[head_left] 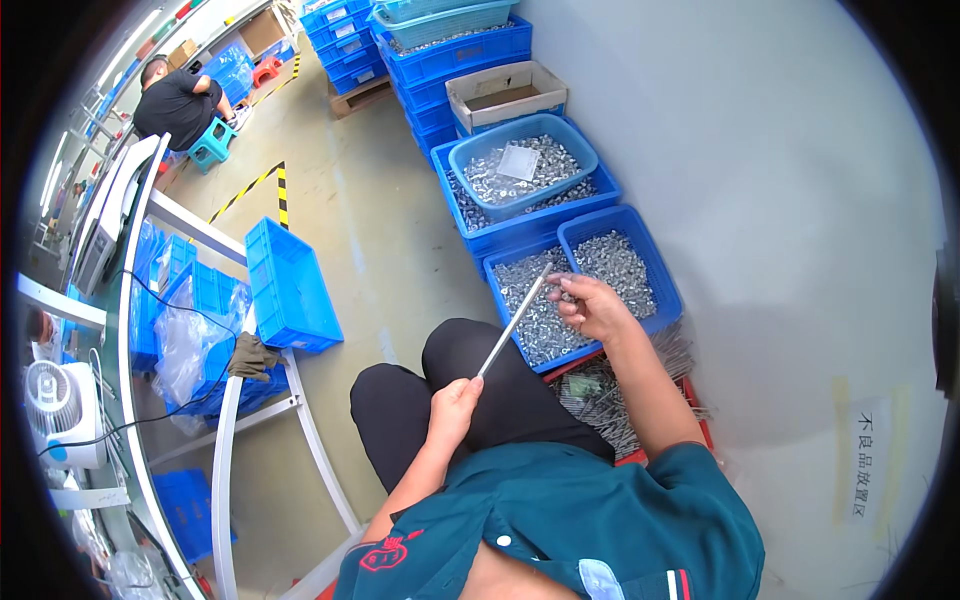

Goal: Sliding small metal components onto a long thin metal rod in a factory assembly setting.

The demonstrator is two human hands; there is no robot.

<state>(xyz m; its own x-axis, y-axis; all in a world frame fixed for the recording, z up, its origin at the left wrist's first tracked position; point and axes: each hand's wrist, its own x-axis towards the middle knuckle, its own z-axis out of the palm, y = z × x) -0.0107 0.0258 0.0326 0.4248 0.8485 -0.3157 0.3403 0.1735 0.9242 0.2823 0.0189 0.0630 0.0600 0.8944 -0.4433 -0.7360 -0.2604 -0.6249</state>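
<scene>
Mid-frame, the left grip [456, 406] clasps 1 metal rod [514, 321]; I cannot tell whether the right grip [594, 308], by the rod's tip, grasps anything.

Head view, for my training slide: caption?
Left hand holds a slim silvery rod, right hand by its tip, near blue plastic baskets.

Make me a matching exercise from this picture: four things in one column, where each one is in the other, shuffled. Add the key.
Things
1. Metal rod
2. White fan
3. Grey-brown glove
4. Turquoise stool

Places
A. Beneath the seated co-worker
B. On the pale metal frame
C. Gripped in the left hand
D. Near the picture's left edge

Pairs: 1-C, 2-D, 3-B, 4-A
</scene>
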